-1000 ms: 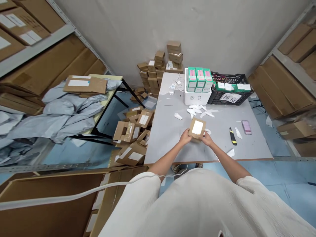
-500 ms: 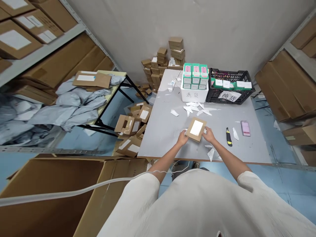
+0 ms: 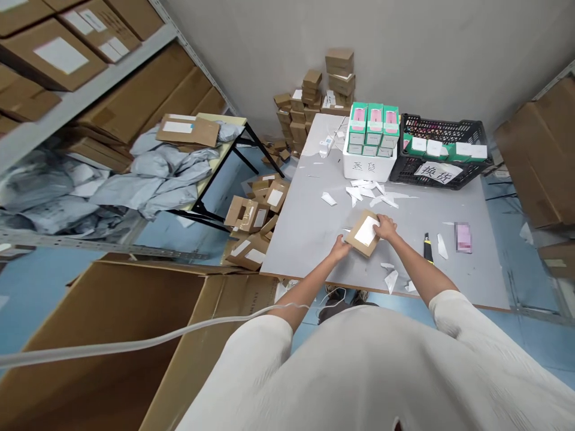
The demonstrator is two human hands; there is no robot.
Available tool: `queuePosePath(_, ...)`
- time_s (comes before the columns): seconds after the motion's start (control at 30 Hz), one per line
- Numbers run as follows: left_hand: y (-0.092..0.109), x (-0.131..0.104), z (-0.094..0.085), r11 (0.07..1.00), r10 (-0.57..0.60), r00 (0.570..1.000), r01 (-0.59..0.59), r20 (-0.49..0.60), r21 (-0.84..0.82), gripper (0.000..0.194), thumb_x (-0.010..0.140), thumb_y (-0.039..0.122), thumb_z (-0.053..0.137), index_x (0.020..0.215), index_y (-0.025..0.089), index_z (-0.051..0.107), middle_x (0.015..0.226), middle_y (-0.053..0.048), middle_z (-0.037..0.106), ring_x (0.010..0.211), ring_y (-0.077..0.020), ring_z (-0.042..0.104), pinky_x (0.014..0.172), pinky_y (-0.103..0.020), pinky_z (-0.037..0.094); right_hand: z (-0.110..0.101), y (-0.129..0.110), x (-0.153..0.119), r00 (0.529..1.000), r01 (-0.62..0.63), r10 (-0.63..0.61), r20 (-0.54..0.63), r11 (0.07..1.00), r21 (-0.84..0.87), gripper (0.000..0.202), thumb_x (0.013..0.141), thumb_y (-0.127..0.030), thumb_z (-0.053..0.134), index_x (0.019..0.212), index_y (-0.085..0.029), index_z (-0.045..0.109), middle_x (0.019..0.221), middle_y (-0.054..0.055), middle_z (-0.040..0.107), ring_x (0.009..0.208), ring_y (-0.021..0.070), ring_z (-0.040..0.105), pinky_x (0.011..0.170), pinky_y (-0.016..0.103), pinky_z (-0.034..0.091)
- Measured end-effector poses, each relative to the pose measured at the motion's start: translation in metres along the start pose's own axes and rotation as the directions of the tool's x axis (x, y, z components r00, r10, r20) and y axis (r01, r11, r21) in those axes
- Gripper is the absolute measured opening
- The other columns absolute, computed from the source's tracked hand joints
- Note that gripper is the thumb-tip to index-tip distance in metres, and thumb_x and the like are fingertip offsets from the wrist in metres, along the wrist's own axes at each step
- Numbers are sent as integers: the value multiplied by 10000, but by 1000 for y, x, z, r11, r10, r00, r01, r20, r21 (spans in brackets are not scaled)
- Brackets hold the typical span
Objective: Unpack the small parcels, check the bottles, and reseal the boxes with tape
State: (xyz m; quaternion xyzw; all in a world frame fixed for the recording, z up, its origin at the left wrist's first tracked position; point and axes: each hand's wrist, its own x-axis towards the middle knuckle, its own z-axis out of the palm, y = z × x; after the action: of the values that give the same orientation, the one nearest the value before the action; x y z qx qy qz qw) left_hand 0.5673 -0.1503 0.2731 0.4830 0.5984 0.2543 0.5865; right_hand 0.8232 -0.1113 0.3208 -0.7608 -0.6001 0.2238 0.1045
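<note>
Grey table (image 3: 309, 227) stands in a storeroom, metal shelving with brown cartons to both sides and a pale wall behind. Small flat cardboard box (image 3: 363, 233) with a white label on its upper face sits near the table's front edge, held between both hands.

Left hand (image 3: 340, 248) grips the box's near-left corner, fingers closed on the edge. Right hand (image 3: 385, 227) lies over the box's far-right corner, fingers curled down onto it and partly over the label. Whether the box rests on the table or is lifted just clear of it cannot be told.

Right of the box on the table: a black-and-yellow utility knife (image 3: 427, 248), then a pink item (image 3: 462, 236), blurred. White paper scraps (image 3: 369, 193) lie scattered beyond the box, more at the front edge near the right forearm.

Beyond the scraps: a white bin (image 3: 369, 170) carrying green-and-pink cartons (image 3: 375, 120), and beside it a black crate (image 3: 442, 173) with a handwritten paper sign.

Left of the table, on the blue floor: a heap of small brown boxes (image 3: 251, 221). Large open carton (image 3: 112, 335) at lower left. Side table with grey mailer bags (image 3: 157, 173) further left.
</note>
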Motion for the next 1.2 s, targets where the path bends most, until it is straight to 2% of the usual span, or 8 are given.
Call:
queuePosePath(0.13, 11, 13, -4, 999, -3, 1000, 3, -5, -34, 1014, 785, 164, 833, 1672, 199, 342, 1412, -171, 731, 1293, -281, 713, 1128, -404, 536, -1, 16, -15, 992, -124, 123, 18, 992, 23, 691, 977, -391, 568, 1643, -219, 496, 1509, 180, 657, 1392, 376, 589, 1160, 507, 464)
queuePosePath(0.23, 22, 26, -7, 996, 54, 999, -53, 7, -69, 1025, 761, 135, 784, 1682, 234, 345, 1583, -182, 621, 1365, -272, 682, 1159, -387, 519, 4, 33, -30, 981, -181, 170, 95, 977, 113, 682, 1009, -416, 541, 1646, -181, 478, 1392, 174, 741, 1310, 343, 672, 1109, 439, 512)
queuePosePath(0.33, 31, 36, -10, 997, 66, 998, -65, 12, -41, 1026, 741, 135, 773, 1681, 228, 371, 1640, -200, 570, 1394, -276, 667, 1176, -380, 505, 13, 46, -41, 971, -231, 208, 119, 943, 241, 699, 993, -464, 582, 1611, -147, 508, 1375, 198, 754, 1265, 333, 713, 1089, 434, 536)
queuePosePath(0.57, 41, 37, -9, 997, 57, 997, -59, 51, 53, 954, 799, 202, 764, 1683, 219, 407, 1517, -171, 691, 1335, -297, 706, 1089, -371, 545, 27, 39, -49, 973, -205, 228, 36, 785, 584, 785, 895, -452, 694, 1623, -226, 507, 1469, 154, 712, 1235, 269, 735, 1094, 426, 569)
queuePosePath(0.73, 59, 32, -9, 992, 116, 992, -117, 42, 36, 919, 883, 216, 685, 1733, 232, 336, 1633, -149, 601, 1423, -276, 647, 1091, -331, 538, 10, 24, -54, 959, -164, 275, -75, 746, 645, 859, 904, -504, 696, 1663, -176, 463, 1486, 190, 689, 1300, 351, 706, 1156, 531, 536)
queuePosePath(0.9, 78, 31, -13, 973, 230, 973, -230, -6, 24, 836, 965, 263, 631, 1739, 225, 318, 1694, -144, 522, 1453, -258, 611, 1104, -314, 533, -10, 8, -59, 944, -109, 285, -163, 740, 663, 826, 937, -559, 673, 1664, -229, 462, 1531, 155, 670, 1312, 319, 698, 1156, 458, 542)
queuePosePath(1.07, 65, 32, -19, 974, 191, 981, -187, -20, 131, 788, 978, 264, 635, 1711, 229, 347, 1531, -146, 653, 1310, -249, 687, 1036, -324, 552, -3, 12, -68, 951, -86, 252, -176, 767, 636, 784, 933, -530, 655, 1626, -199, 498, 1453, 154, 707, 1248, 298, 720, 1108, 422, 570)
queuePosePath(1.2, 47, 33, -24, 961, 118, 992, -105, -35, 257, 654, 999, 298, 635, 1622, 191, 467, 1248, -119, 756, 1193, -256, 714, 1035, -356, 544, 14, 30, -75, 953, -177, 283, -112, 814, 553, 704, 917, -477, 653, 1552, -184, 568, 1200, 121, 787, 1147, 299, 748, 1077, 429, 573)
